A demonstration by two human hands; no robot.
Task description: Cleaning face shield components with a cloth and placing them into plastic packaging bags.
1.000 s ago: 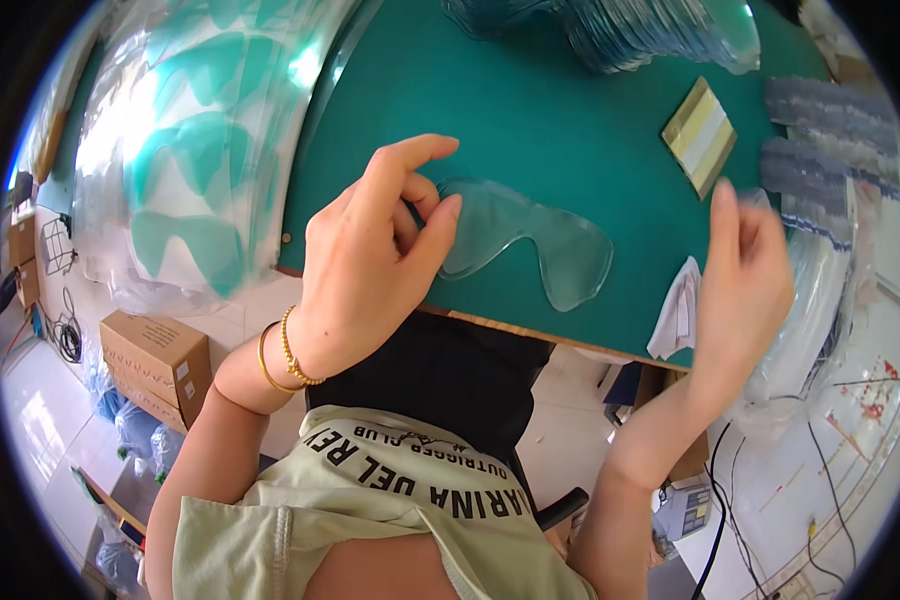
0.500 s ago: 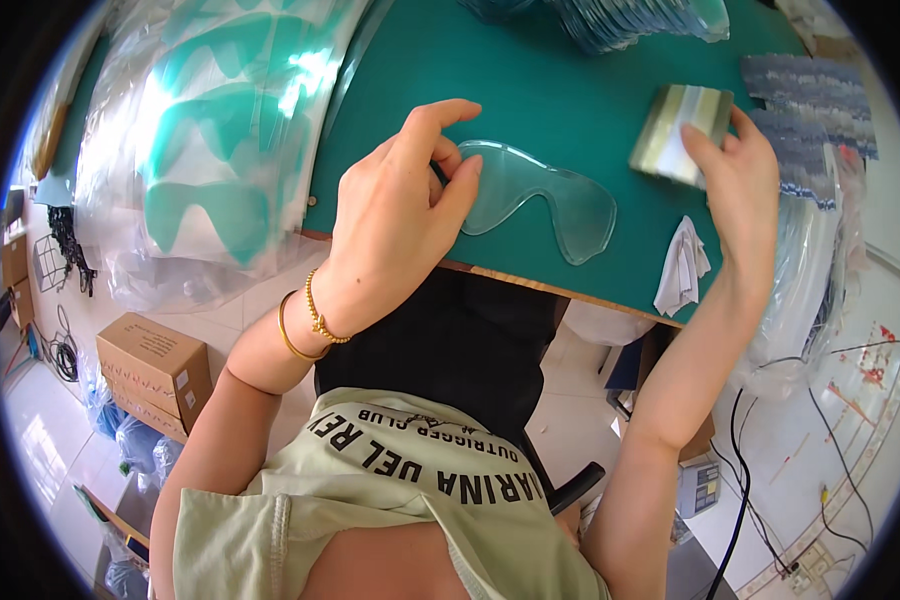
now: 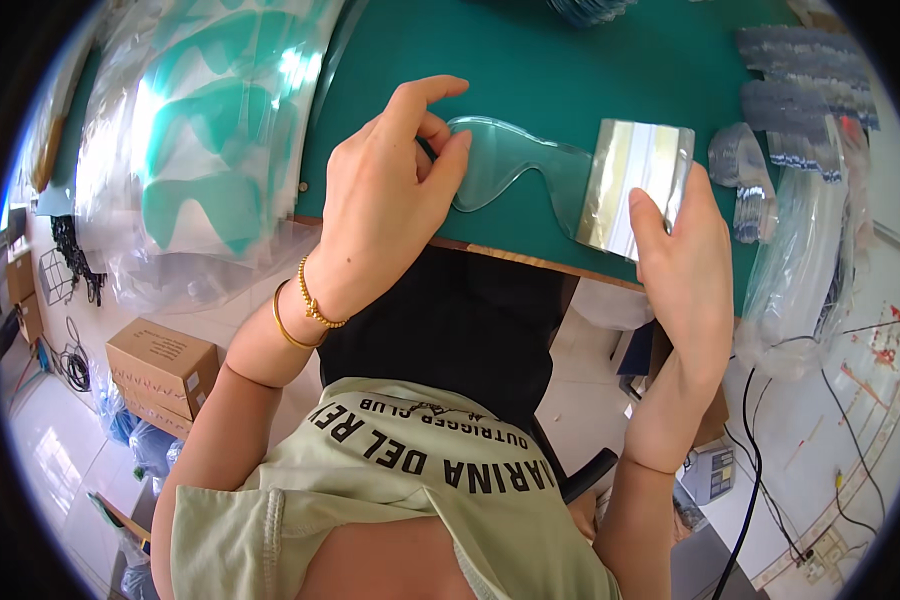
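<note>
On the green desk (image 3: 530,60), seen from the head camera, a clear goggle lens (image 3: 515,170) lies flat near the front edge, straight ahead of the person. The left hand (image 3: 390,200) rests on the lens's left end, its thumb and bent fingers closed on that end while the index finger points out above it. The right hand (image 3: 685,265) holds a shiny rectangular sheet of clear film (image 3: 635,185) by its lower right corner, thumb on top and fingers behind; the sheet stands tilted over the right end of the lens and covers it. Two gold bracelets (image 3: 305,310) circle the left wrist.

To the left of the desk, a stack of clear plastic bags (image 3: 205,150) holds more lenses, which look green against the backing; the bags hang over the desk's left edge. At the right of the desk, a long transparent bag (image 3: 800,260) droops over the edge, and its contents cannot be made out. Above it lie flat packets of small dark parts (image 3: 805,75) in clear wrap. On the floor at the lower left stands a closed cardboard box (image 3: 160,370). Black cables (image 3: 760,470) run across the floor at the lower right.
</note>
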